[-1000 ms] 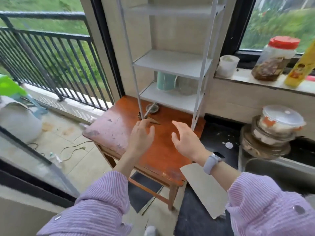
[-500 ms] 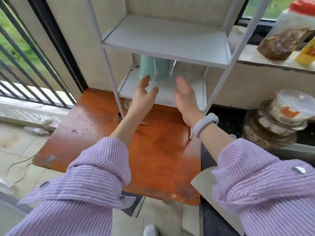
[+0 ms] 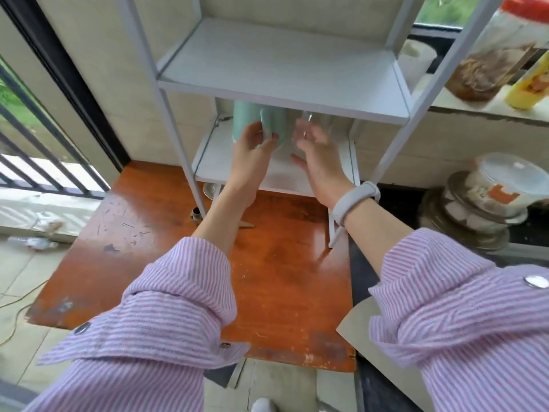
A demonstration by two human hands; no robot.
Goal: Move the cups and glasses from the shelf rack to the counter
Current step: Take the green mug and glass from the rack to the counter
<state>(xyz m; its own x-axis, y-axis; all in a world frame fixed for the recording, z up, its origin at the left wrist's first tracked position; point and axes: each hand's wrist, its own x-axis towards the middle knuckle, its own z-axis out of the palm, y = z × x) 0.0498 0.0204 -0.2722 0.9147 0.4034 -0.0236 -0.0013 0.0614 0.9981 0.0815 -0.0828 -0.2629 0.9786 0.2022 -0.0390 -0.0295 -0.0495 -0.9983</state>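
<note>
At the far left, a dark metal balcony railing (image 3: 35, 138) stands behind a black door frame. A worn orange-brown wooden table (image 3: 154, 233) fills the middle of the view, and a white metal shelf rack (image 3: 282, 72) stands on its far edge.

On the rack's lower shelf, under the board above it, a pale green ceramic mug (image 3: 252, 120) sits upright toward the left. The person's left hand (image 3: 252, 150) reaches in from below, with its fingers curled round the mug's handle and lower side. The arm wears a rolled-up sleeve striped in pink and white (image 3: 166, 307).

Just to the right of the mug, a clear drinking glass (image 3: 315, 126) stands on the same shelf; it is blurred and partly hidden. The right hand (image 3: 320, 156) is at the glass with its fingers spread loosely against the side; whether they have closed round it cannot be told. A light grey band (image 3: 356, 200) circles that wrist.

Right of the rack, a white cup (image 3: 416, 60) sits on the window ledge, next to a large clear jar with a red lid (image 3: 499, 55) and a yellow bottle (image 3: 531, 81). Lower down, on the dark counter (image 3: 395, 203), is a stack of round dishes topped by a lidded plastic container (image 3: 502, 191).
</note>
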